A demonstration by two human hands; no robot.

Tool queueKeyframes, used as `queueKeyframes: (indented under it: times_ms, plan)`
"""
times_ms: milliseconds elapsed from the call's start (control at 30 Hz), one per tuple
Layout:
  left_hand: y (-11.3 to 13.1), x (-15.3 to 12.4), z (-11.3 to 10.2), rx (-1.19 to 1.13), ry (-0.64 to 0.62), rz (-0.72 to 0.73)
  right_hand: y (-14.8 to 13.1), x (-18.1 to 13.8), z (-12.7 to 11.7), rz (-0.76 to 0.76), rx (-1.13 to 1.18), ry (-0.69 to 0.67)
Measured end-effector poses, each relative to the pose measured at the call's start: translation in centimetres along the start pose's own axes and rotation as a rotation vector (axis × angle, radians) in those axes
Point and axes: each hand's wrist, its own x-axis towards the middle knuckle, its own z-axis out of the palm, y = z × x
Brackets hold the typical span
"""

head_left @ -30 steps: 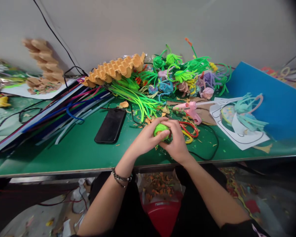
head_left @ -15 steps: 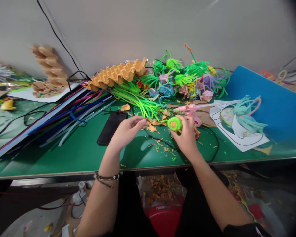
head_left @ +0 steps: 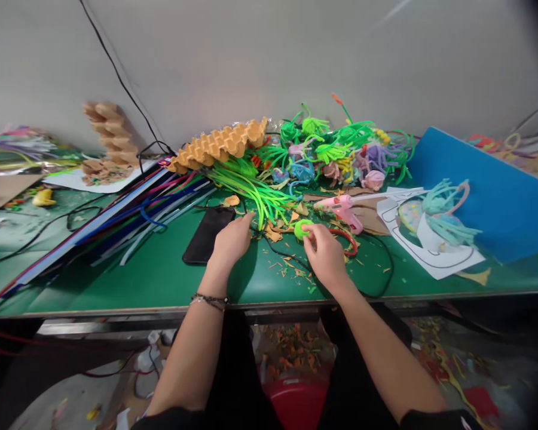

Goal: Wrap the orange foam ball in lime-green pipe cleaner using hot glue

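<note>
My right hand (head_left: 325, 254) pinches a small round bright-green piece wound from fuzzy pipe cleaner (head_left: 302, 229), held low over the table. My left hand (head_left: 233, 237) is beside a black phone (head_left: 207, 235), its fingers closed and turned away; anything in them is hidden. Just beyond that hand lie the ends of a bundle of green pipe cleaners (head_left: 251, 191). A pink glue gun (head_left: 343, 210) rests behind my right hand, and red-handled scissors (head_left: 347, 245) show partly beside it.
An egg carton (head_left: 219, 145) leans over the bundle. Pipe-cleaner flowers (head_left: 332, 149) are heaped at the back. To the right, a blue board (head_left: 497, 197) stands behind cut white paper (head_left: 443, 266). Carton scraps (head_left: 275, 232) and a black cord (head_left: 390, 263) lie across the green table (head_left: 130, 292).
My right hand has moved slightly left with the green piece, now turned so its tan centre no longer shows. My left hand's fingers have closed and turned away. The view has shifted a little.
</note>
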Motion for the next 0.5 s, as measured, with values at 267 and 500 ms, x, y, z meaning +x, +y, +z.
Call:
queueKeyframes:
  times_ms: [267,500]
  plan:
    - [-1.0,5.5,-0.2,0.174,0.002,0.222,0.0,0.0,-0.3,-0.036,0.097,0.023]
    - [-2.8,8.4,-2.0,0.131,0.082,0.401,0.0,0.1,-0.8,-0.006,0.138,0.008]
